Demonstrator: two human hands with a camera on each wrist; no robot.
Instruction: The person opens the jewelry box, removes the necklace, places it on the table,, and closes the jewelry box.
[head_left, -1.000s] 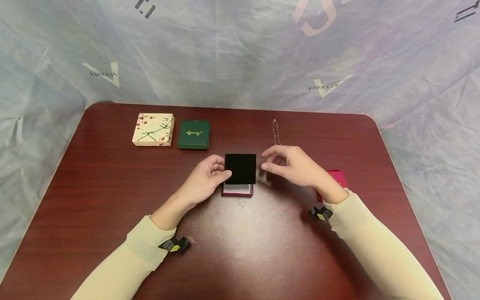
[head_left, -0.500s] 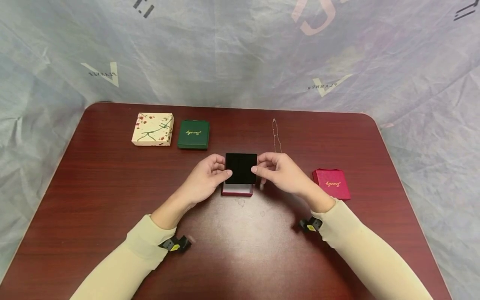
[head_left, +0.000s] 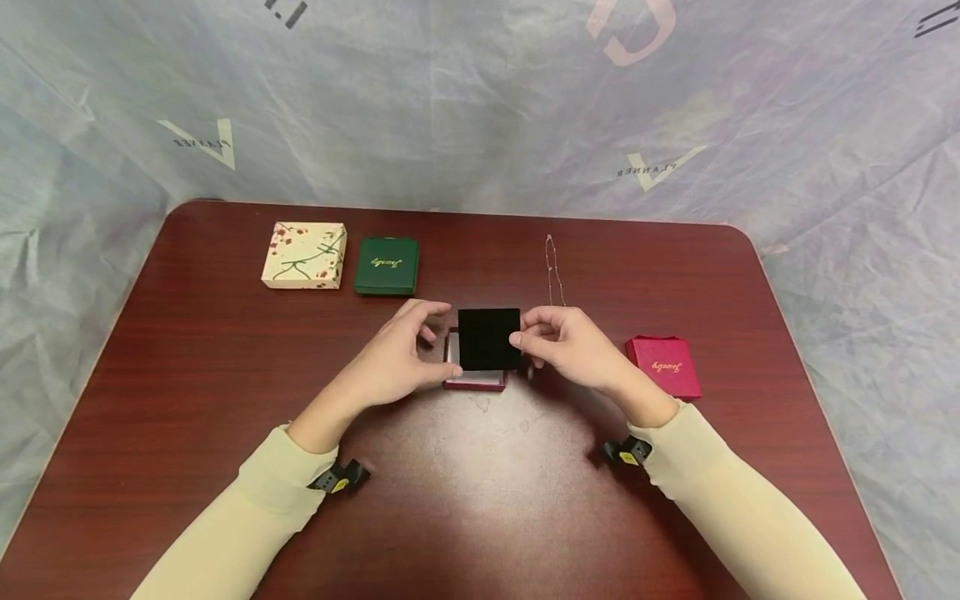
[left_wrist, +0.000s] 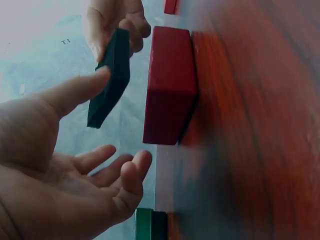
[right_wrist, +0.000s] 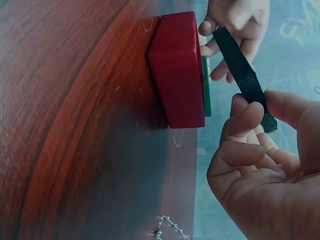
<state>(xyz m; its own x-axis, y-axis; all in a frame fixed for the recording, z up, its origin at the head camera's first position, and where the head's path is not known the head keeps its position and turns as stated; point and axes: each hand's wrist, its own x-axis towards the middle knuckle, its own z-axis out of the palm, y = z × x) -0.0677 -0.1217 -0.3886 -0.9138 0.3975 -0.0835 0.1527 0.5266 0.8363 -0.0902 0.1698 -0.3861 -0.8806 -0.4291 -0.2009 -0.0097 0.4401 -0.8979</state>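
Here's the shift: the flat, square, black velvety pad (head_left: 489,340), tilted above the open red cardboard box (left_wrist: 170,70), is now pinched by the right hand (head_left: 572,343) alone. The left hand (head_left: 392,357) has released, fingers spread wide, thumb contact unclear, baring more white interior over the desk (head_left: 465,508).

Reddish-brown table (head_left: 225,400), far corners rounded; wrinkled grey printed sheeting (head_left: 480,108) behind, at sides; soft glare (head_left: 502,450) mid-surface.

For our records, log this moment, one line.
right hand: pinches square black velvety pad; left hand: spread, near pad; lidless red cardboard box: below pad
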